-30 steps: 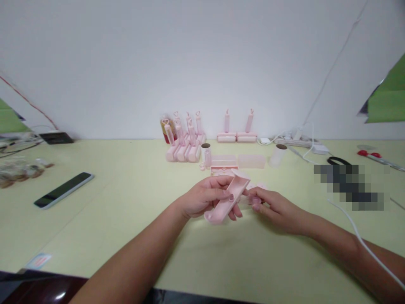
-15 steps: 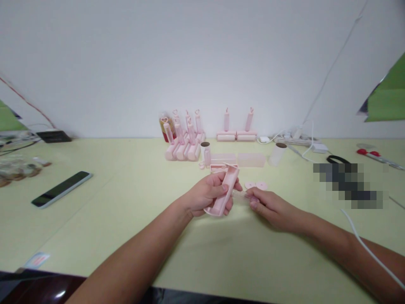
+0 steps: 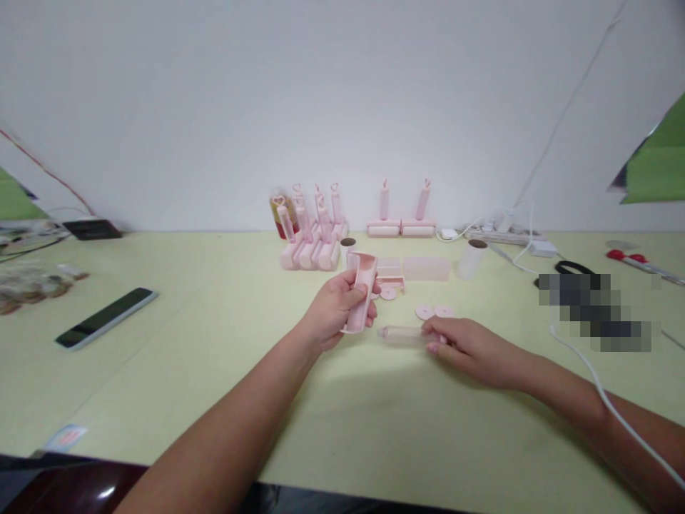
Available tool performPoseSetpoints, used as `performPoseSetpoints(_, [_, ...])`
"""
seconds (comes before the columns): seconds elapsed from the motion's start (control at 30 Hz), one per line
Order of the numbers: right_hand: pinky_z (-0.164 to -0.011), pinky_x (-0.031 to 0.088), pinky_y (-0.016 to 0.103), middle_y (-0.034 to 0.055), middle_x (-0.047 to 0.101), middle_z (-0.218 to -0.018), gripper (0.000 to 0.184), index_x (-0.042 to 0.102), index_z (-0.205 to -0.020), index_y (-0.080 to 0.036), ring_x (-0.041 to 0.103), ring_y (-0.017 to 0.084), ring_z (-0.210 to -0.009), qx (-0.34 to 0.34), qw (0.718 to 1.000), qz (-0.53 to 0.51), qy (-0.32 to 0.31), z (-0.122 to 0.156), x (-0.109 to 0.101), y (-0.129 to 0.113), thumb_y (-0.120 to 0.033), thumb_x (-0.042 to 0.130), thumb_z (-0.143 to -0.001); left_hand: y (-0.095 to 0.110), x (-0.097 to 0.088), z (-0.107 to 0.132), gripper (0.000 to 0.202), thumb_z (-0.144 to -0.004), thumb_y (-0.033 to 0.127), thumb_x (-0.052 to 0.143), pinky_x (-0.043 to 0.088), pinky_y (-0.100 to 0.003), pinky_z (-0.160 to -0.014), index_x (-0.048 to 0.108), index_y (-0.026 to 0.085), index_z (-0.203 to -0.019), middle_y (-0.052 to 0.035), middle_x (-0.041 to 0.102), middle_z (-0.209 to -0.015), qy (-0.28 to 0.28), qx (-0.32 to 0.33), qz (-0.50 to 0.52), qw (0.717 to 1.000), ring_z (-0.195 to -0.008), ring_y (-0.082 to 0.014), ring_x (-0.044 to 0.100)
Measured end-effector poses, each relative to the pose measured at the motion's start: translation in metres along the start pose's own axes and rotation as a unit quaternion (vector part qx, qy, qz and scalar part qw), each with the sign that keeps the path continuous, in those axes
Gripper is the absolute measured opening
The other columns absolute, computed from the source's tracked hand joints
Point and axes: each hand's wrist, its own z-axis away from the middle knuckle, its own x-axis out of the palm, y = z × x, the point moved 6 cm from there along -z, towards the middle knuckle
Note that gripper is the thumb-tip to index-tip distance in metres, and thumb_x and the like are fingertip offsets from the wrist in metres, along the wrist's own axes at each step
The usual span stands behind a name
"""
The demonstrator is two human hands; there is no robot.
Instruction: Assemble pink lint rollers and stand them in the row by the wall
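Observation:
My left hand (image 3: 336, 307) is closed around a pink half-round lint roller shell (image 3: 362, 296), its hollow side facing up. My right hand (image 3: 464, 348) grips one end of a clear lint roller handle (image 3: 401, 335), low over the table or resting on it; I cannot tell which. The handle's free end points left, apart from the shell. Just beyond the right hand lie two pink round discs (image 3: 434, 312). More pink parts (image 3: 392, 283) and another disc lie behind the shell, partly hidden by my left hand.
Assembled pink lint rollers (image 3: 307, 250) stand at the back, with two more (image 3: 401, 227) by the wall. A sticky paper roll (image 3: 471, 259) is at the right, beside a frosted pale box (image 3: 427, 268). A phone (image 3: 107, 318) lies left; a white cable (image 3: 599, 389) crosses my right forearm.
The shell in my left hand has moved up and left, away from the handle. The handle in my right hand has come lower and apart from the shell, showing more of its length.

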Motion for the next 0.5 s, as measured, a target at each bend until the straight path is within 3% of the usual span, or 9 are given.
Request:
performPoseSetpoints(0.13, [-0.075,0.042,0.035,0.0073,0.062,-0.089,0.015,0.061,-0.097,-0.019,0.055,0.022,-0.083,-0.062,0.997,0.028,-0.025,0.001,0.008,-0.010,-0.031,0.053,-0.093,-0.008,0.006,0.000,0.031,-0.085,0.038,0.061,0.045,-0.022,-0.052,0.061,0.015,-0.106,-0.0017,0.060,-0.075,-0.034,0.015,-0.146,0.989,-0.059,-0.0122,0.059])
performPoseSetpoints(0.27, [-0.074,0.042,0.035,0.0077,0.061,-0.087,0.015,0.064,-0.093,-0.020,0.054,0.023,-0.084,-0.074,0.995,0.066,-0.022,0.001,0.010,-0.014,-0.032,0.057,-0.091,-0.020,0.015,0.000,0.026,-0.089,0.030,0.055,0.046,-0.025,-0.065,0.068,0.018,-0.108,-0.0040,0.066,-0.085,-0.057,0.081,-0.337,0.936,-0.070,-0.0150,0.059])
performPoseSetpoints(0.4, [-0.073,0.043,0.035,0.0078,0.063,-0.089,0.025,0.061,-0.093,-0.020,0.056,0.023,-0.083,-0.025,0.994,0.074,0.073,0.001,-0.007,-0.007,-0.043,0.062,-0.087,-0.024,0.020,0.002,0.022,-0.089,0.026,0.053,0.045,-0.029,-0.075,0.070,0.020,-0.101,-0.0067,0.071,-0.095,-0.041,0.124,-0.476,0.870,-0.085,-0.0209,0.062])
performPoseSetpoints(0.5, [-0.066,0.043,0.031,0.0058,0.063,-0.090,0.029,0.057,-0.101,-0.020,0.057,0.019,-0.073,0.037,0.986,0.058,0.153,0.003,-0.018,-0.002,-0.046,0.059,-0.087,-0.025,0.029,0.005,0.026,-0.092,0.026,0.048,0.046,-0.032,-0.079,0.069,0.020,-0.107,-0.0092,0.071,-0.101,-0.035,0.151,-0.547,0.823,-0.090,-0.0239,0.064])
